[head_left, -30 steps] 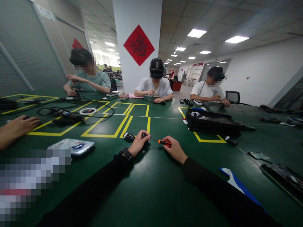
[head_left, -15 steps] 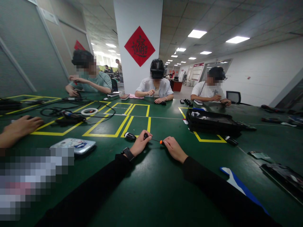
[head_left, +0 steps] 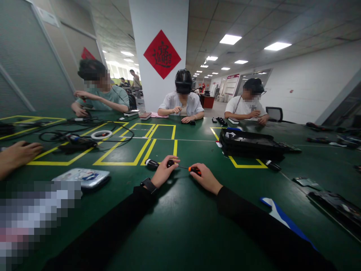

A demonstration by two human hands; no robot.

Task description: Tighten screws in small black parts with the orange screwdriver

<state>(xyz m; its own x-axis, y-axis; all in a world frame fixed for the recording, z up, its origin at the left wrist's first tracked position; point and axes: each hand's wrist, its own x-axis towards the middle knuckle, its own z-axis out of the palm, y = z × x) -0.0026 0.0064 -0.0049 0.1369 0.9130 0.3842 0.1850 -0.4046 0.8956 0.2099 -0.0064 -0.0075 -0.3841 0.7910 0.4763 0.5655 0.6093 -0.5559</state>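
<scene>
My right hand (head_left: 208, 178) is closed around the orange-and-black handle of a screwdriver (head_left: 195, 171). Its thin shaft points left, toward a small black part (head_left: 170, 163) pinched in the fingers of my left hand (head_left: 163, 170). Whether the screwdriver tip touches that part is too small to tell. Both hands rest low over the green table (head_left: 180, 226). Just left of my left hand lies a black piece with a white end (head_left: 152, 164), close to the fingers.
A silvery flat case (head_left: 81, 177) lies at left, near another person's hand (head_left: 22, 155). Tangled black cables (head_left: 76, 141) and a white ring (head_left: 101, 135) sit behind it. Black trays (head_left: 251, 143) stand right of centre. A blue-and-white strip (head_left: 284, 220) lies by my right sleeve. Three people sit opposite.
The view has turned slightly right. My right fingers have shifted on the screwdriver, so more of its handle shows. My left hand still pinches the black part.
</scene>
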